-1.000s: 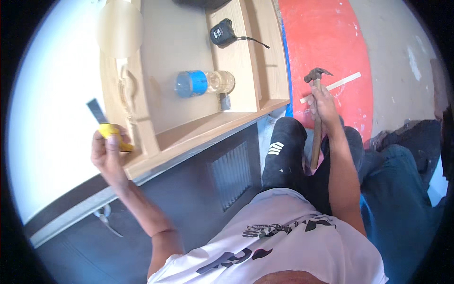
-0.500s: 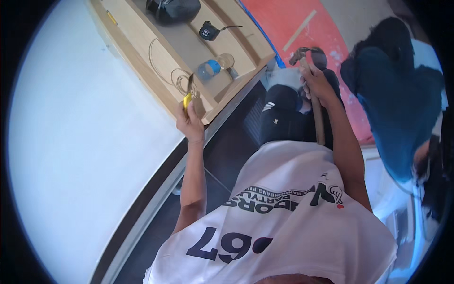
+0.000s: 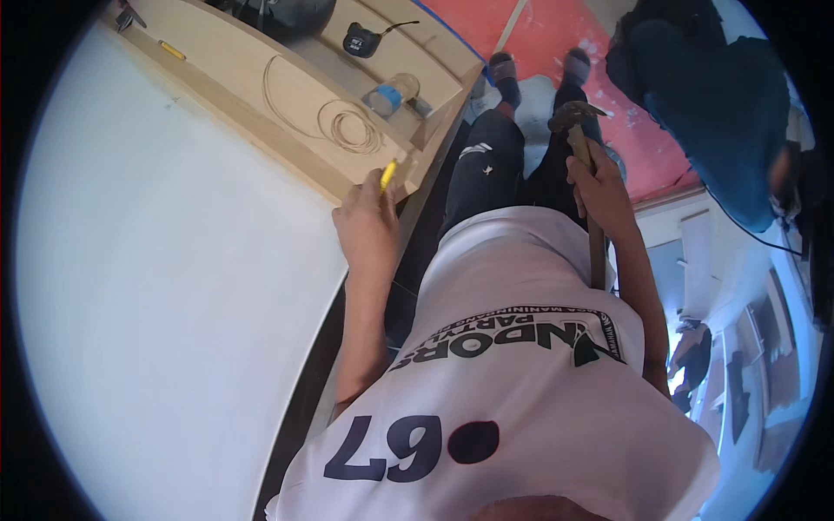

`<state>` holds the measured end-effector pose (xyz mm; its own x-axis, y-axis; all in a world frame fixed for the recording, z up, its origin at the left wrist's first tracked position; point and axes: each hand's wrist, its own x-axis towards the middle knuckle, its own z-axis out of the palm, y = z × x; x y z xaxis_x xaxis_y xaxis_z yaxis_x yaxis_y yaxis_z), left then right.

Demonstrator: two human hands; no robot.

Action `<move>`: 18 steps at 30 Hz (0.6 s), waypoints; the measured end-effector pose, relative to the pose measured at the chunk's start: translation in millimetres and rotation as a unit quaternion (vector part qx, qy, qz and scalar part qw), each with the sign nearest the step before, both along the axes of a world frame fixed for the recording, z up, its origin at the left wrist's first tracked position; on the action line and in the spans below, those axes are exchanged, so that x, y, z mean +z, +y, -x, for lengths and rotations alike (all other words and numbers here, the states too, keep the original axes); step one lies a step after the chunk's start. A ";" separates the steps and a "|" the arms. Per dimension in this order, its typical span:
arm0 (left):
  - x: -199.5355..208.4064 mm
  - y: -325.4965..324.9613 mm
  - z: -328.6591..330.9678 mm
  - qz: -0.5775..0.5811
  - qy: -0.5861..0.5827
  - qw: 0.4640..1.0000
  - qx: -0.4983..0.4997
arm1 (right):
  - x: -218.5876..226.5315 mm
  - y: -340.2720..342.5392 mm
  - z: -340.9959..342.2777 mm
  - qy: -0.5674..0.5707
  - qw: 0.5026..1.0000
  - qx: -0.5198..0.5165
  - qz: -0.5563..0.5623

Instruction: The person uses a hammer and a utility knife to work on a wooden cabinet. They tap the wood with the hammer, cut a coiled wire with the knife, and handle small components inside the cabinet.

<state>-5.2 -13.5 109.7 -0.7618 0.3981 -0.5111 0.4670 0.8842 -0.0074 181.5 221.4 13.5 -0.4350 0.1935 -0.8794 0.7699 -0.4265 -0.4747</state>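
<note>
My left hand [image 3: 367, 230] is closed around a yellow utility knife [image 3: 388, 176] beside the near corner of a shallow wooden tray [image 3: 326, 178]. Whether its blade is out cannot be made out. Just beyond the knife, a loose coil of thin tan strip [image 3: 354, 132] lies in the tray. In my right hand [image 3: 601, 195] is a claw hammer [image 3: 571, 119], gripped by its wooden handle with the head pointing away from me, over my legs.
Within the tray are a black tape measure [image 3: 360, 40], a clear bottle with a blue label [image 3: 384, 99], and a dark bag [image 3: 295, 16]. A yellow pencil-like stick [image 3: 172, 50] lies farther left. A white panel [image 3: 174, 286] fills the left. Another person in teal [image 3: 695, 113] is at right.
The knife has come away from the coil, back toward me. My right hand still grips the hammer. The view has shifted, showing my feet and more of the coil.
</note>
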 end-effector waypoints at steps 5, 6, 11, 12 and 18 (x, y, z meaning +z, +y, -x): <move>8.3 7.7 -2.9 0.009 -0.096 0.995 0.027 | -16.4 -15.6 12.8 0.004 0.999 0.019 -0.027; 10.4 11.2 -5.1 0.033 -0.106 0.994 0.022 | -21.9 -16.2 11.2 0.021 0.997 0.033 -0.060; 17.2 13.2 0.2 0.114 -0.120 0.986 0.024 | -22.0 -9.4 22.3 -0.007 0.998 0.070 -0.006; 17.6 17.7 2.1 0.115 -0.110 0.987 0.008 | -31.6 -12.4 17.6 0.009 0.997 0.075 -0.031; 19.7 36.8 4.8 0.138 -0.099 0.984 -0.047 | -68.6 -22.5 -1.7 0.063 0.993 0.069 -0.071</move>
<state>-10.0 23.3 129.4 -0.6023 0.2882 -0.7444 0.5637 0.8139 -0.1409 183.2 199.0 -55.2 -0.5717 0.2413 -0.7841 0.7467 -0.2428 -0.6192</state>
